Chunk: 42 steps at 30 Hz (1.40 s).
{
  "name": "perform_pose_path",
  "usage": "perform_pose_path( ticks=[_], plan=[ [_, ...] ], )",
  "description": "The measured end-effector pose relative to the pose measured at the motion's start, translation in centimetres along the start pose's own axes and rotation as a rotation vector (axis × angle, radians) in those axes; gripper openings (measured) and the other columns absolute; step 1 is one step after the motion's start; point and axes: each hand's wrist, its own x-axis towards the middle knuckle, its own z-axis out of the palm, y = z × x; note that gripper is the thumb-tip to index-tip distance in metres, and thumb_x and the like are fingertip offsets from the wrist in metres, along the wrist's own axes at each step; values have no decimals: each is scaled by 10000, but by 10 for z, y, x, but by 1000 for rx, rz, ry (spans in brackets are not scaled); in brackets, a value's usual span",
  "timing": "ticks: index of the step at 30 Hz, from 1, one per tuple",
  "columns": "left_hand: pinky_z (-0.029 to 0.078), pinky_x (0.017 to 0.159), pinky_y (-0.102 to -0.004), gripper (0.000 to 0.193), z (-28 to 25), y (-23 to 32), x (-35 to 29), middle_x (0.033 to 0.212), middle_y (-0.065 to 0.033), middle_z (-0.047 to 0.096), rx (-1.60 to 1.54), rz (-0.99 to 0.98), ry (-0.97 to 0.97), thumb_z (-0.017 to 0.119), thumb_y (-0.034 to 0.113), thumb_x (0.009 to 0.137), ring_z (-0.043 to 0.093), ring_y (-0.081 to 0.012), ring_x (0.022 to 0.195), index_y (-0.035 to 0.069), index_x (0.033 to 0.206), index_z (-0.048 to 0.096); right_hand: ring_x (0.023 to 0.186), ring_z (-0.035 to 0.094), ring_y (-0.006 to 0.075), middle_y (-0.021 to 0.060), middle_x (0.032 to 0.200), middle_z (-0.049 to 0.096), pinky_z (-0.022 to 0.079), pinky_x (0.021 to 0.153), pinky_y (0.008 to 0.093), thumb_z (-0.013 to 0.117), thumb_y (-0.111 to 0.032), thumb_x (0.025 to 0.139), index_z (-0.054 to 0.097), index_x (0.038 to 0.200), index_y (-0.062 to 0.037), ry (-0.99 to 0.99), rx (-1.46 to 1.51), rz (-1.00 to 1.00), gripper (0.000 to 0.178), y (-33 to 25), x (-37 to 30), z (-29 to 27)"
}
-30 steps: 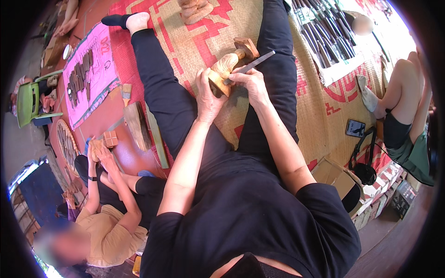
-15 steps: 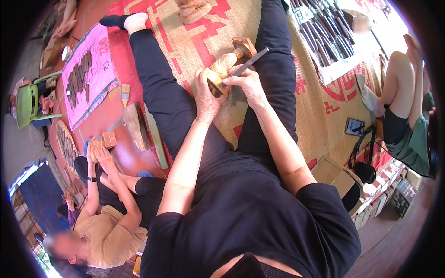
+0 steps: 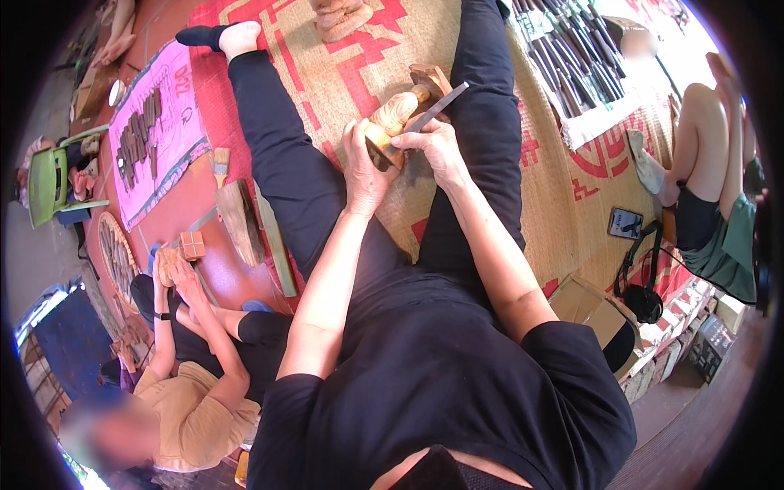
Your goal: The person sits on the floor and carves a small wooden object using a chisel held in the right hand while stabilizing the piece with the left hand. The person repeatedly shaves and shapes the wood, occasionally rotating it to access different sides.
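Between my spread legs, a pale yellow carved wooden figure (image 3: 395,113) lies tilted, its square base toward me and a darker wooden block at its far end. My left hand (image 3: 365,167) is closed around the base end from the left side. In my right hand (image 3: 435,149) is a slim dark grey carving chisel (image 3: 441,106), pinched between thumb and fingers. Its far end sticks out up and to the right, over my right thigh. The chisel's near end lies close to the base, partly covered by my fingers, so contact there is hard to make out.
Another wooden carving (image 3: 340,20) stands on the patterned mat (image 3: 563,212) ahead. Rows of carving tools (image 3: 576,61) lie at far right, more tools (image 3: 140,135) on a pink sheet at left. A brush (image 3: 221,163) and wood block (image 3: 238,220) lie near a co-worker (image 3: 192,408) handling wood.
The chisel's far end has shifted slightly left in my right hand. My left hand and the figure hold nearly still. The co-worker's head and the knee of the person at right have moved.
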Motion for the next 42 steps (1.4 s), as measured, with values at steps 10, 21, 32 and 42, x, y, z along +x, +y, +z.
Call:
perform_pose_path(
  ticks=[10,21,32,42],
  plan=[
    [403,1049,-449,928,-3,5,1,1357,-213,382,-20,-19,-4,828,62,646,408,-408,1282,57,1401,289,672,632,129,59,744,698,460,664,255,758,-22,713,680,772,-28,-36,0,22,98,4,3,-7],
    [402,1051,-452,938,-2,6,1,1357,-212,383,-37,-26,1,826,57,645,401,-407,1291,60,1409,281,711,621,122,54,785,700,469,706,263,770,-19,701,689,824,-15,-93,7,24,147,5,1,-10],
    [404,1043,-456,940,-1,6,2,1349,-212,385,-17,-14,3,828,61,648,408,-407,1277,63,1409,276,642,626,145,65,749,697,467,663,264,757,-11,711,676,803,-18,-25,93,10,122,11,7,-11],
    [411,1032,-455,913,-1,7,3,1339,-210,393,-15,9,13,823,80,663,416,-405,1265,59,1399,283,687,631,130,52,782,704,468,708,261,754,-16,717,678,811,-18,-13,113,-15,121,16,12,-15]
  ],
)
